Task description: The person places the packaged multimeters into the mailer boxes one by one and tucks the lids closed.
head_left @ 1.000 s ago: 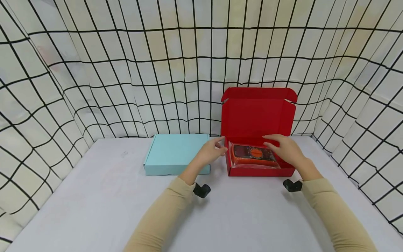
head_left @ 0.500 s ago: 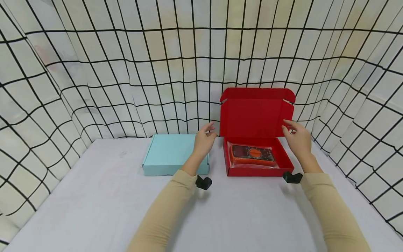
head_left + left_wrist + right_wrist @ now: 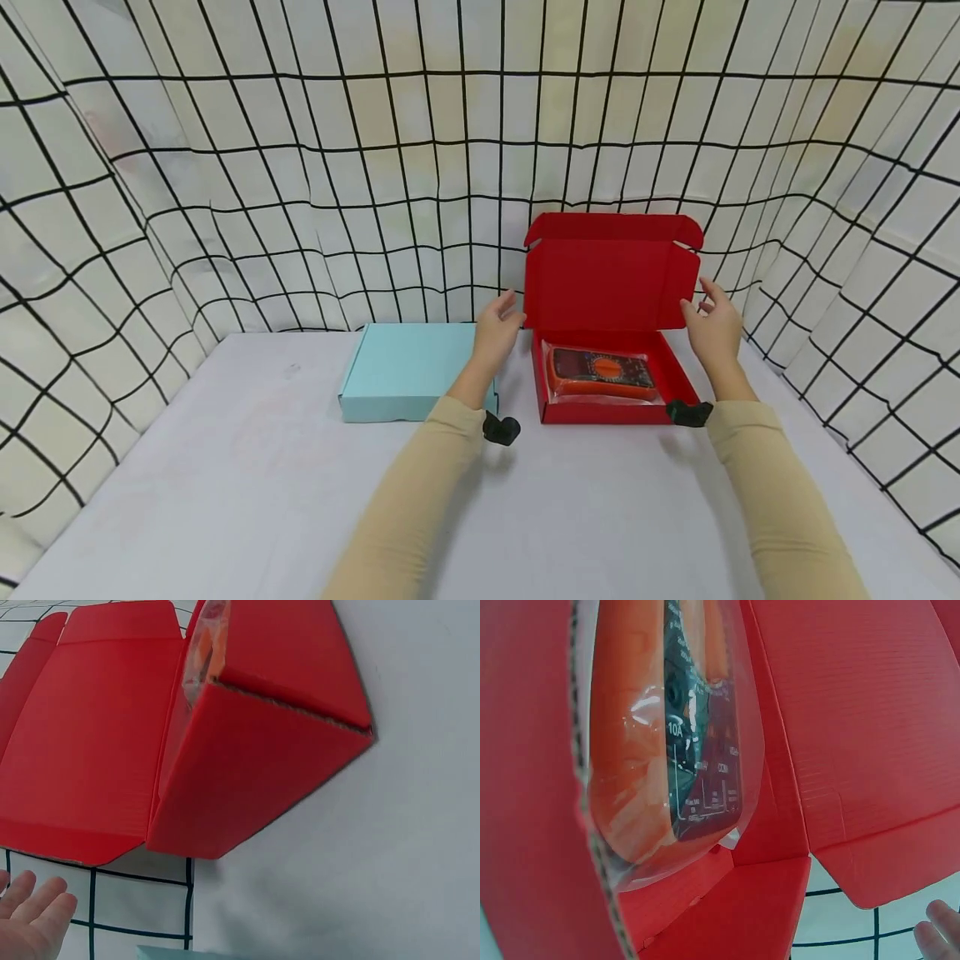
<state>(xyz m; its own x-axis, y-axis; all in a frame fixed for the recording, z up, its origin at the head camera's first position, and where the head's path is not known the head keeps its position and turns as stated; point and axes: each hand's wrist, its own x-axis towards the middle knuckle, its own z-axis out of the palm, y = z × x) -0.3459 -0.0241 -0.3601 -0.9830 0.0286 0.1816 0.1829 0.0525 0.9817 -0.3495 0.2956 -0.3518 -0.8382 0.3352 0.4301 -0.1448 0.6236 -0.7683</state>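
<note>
A red cardboard box (image 3: 607, 414) stands with its lid (image 3: 607, 283) raised upright at the back. Inside lies an orange and black multimeter (image 3: 600, 372) in a clear plastic bag, its dial facing up. My left hand (image 3: 495, 332) is at the lid's left side, its fingers loosely extended and holding nothing. In the left wrist view its fingers (image 3: 46, 907) show just off the lid's edge. At the lid's right side is my right hand (image 3: 716, 332), thumb toward the edge, fingers relaxed. The right wrist view catches only its fingertips (image 3: 936, 937) near the lid's corner flap.
To the left a closed light blue box (image 3: 412, 358) lies on the white table (image 3: 247, 483), partly behind my left hand. White walls with a black grid (image 3: 375, 167) enclose the table's back and sides. A small black device (image 3: 501, 428) sits at each wrist.
Both hands have lifted from around the multimeter and the box's rim up to the two sides of the raised lid. The right hand has also swung outward. Boxes and multimeter stay in place.
</note>
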